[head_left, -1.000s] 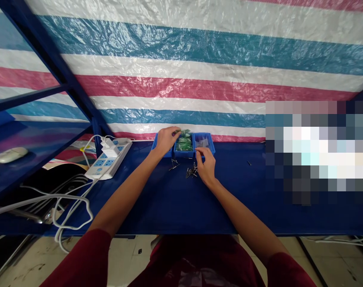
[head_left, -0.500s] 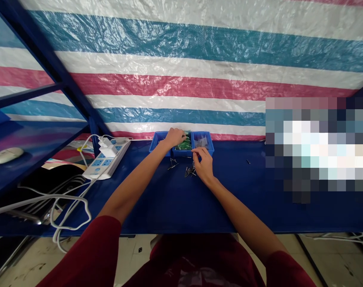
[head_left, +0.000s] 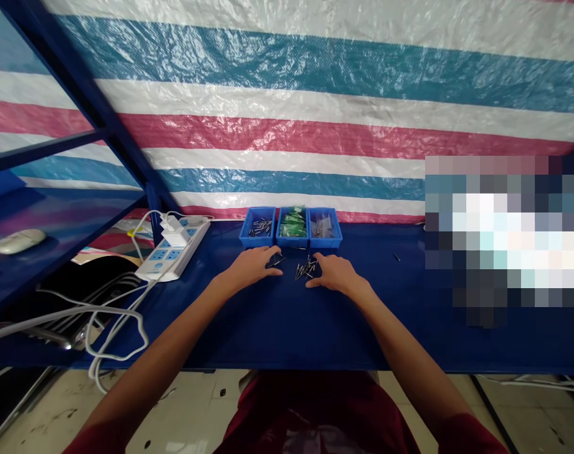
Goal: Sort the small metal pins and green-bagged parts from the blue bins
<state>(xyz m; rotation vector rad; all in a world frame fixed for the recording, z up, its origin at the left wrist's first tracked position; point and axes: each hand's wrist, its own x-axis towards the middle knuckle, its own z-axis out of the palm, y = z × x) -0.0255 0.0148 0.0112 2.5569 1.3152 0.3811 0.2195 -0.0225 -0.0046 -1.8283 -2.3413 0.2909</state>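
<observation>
My left hand (head_left: 254,266) is on the table, thumb and fingers apart, curved around a few thin dark metal pieces (head_left: 278,260). Facing it, my right hand (head_left: 338,273) is also open, its thumb and fingers at the right side of a larger heap of thin metal pieces (head_left: 306,270). The pieces look like small pins or screws, too small to name surely. Behind the hands stand three blue bins in a row: the left bin (head_left: 257,242) holds similar dark pieces, the middle bin (head_left: 293,241) green packets, the right bin (head_left: 326,243) small clear bags.
A white power strip (head_left: 173,255) with a plugged-in charger and loose white cables (head_left: 119,315) lies at the left. One dark piece (head_left: 397,257) lies apart to the right on the blue table (head_left: 287,328). A striped sheet (head_left: 287,135) hangs behind. A mouse (head_left: 19,241) rests on the left shelf.
My left hand has come out of the middle bin and down to the few pieces in front. My right hand has shifted slightly and spread around the larger heap.
</observation>
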